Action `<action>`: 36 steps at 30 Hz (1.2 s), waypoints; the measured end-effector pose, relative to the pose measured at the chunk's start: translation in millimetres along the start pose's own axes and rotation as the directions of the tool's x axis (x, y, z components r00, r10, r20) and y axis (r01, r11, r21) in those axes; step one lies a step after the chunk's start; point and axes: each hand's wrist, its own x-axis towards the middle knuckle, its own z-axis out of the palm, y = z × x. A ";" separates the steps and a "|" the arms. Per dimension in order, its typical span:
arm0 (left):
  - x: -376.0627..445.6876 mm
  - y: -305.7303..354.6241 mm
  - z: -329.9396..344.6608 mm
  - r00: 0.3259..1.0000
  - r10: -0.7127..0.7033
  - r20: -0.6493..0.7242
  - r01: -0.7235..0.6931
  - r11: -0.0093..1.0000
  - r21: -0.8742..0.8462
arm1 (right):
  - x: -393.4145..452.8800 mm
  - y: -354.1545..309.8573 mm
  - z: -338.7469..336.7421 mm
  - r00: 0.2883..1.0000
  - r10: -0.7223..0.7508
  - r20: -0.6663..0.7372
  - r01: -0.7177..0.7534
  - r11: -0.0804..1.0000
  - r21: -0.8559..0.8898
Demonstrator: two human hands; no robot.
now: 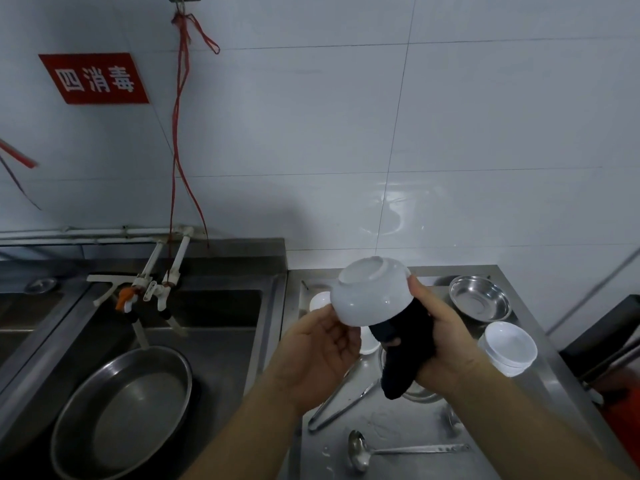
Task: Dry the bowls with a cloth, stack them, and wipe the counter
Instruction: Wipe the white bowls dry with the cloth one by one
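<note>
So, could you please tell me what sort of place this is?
Probably a commercial kitchen's dishwashing area: a deep steel sink beside a steel counter, a red disinfection sign, and stacked white bowls.

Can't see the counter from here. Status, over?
Left hand holds white bowl upside down. Right hand grips dark cloth against it. Stacked bowls right. Tongs, ladle on counter.

I see a white tiled wall (346,133) with a red sign (94,79) and hanging red string (178,126); below, a steel sink (214,327) holds a round metal pan (121,414).
</note>
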 end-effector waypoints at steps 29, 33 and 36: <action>-11.0 3.1 15.8 0.981 0.084 0.173 -0.169 0.806 0.567 | 0.7 9.4 20.3 0.688 -0.594 0.417 0.565 0.078 -0.822; -14.4 -1.0 9.0 0.976 0.090 0.199 -0.189 0.805 0.562 | 8.5 2.2 30.7 0.767 -0.614 0.187 0.461 0.325 -0.826; -16.7 3.6 10.8 0.962 0.103 0.254 -0.240 0.761 0.602 | 17.2 -7.1 32.4 0.814 -0.580 -0.026 0.395 0.586 -0.708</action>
